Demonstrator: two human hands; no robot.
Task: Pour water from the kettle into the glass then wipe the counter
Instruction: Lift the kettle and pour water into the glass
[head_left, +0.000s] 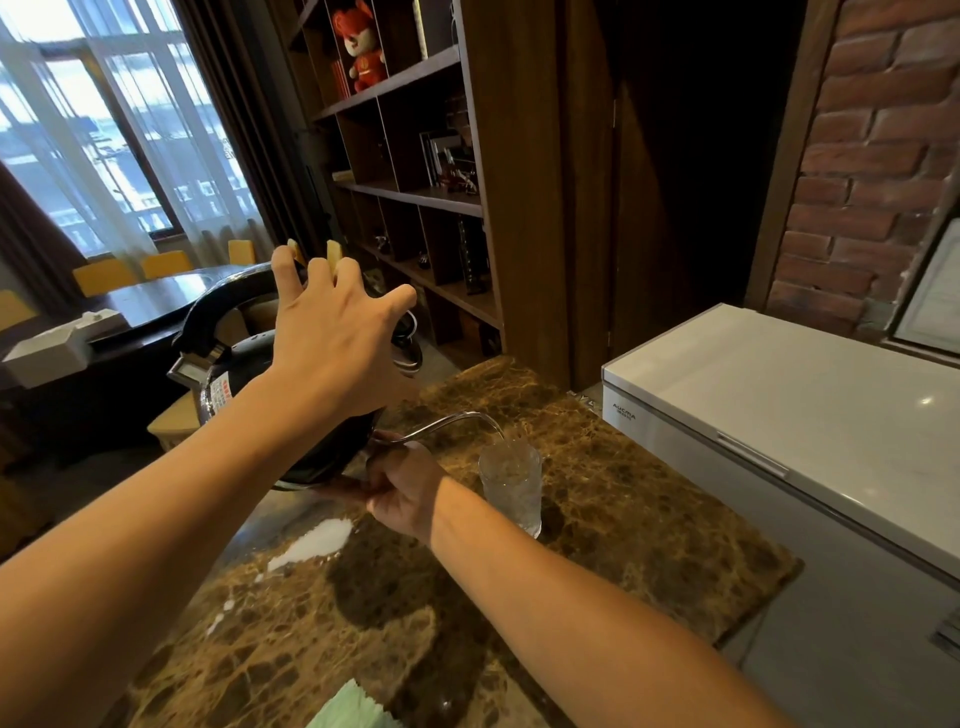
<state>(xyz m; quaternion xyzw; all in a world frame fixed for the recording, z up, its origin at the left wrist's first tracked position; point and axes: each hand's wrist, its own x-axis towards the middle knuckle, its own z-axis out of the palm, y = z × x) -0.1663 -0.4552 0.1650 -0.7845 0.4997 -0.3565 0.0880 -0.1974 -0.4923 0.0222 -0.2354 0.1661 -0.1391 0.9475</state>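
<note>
A black electric kettle (332, 447) is tilted to the right above the brown marble counter (623, 525). Its thin curved spout (457, 418) ends just over a clear patterned glass (511, 488) that stands on the counter with water in it. My left hand (332, 332) lies palm down on the kettle's top with the fingers spread. The black arched handle (208, 312) sticks out to the left, ungripped. My right hand (405, 488) grips the kettle's lower edge below the spout, just left of the glass.
A wet, shiny patch (317, 540) lies on the counter near me. A pale green cloth (353, 709) lies at the bottom edge. A white chest freezer (779, 415) stands to the right, dark wooden shelves (415, 197) behind, and a dining table (156, 301) to the left.
</note>
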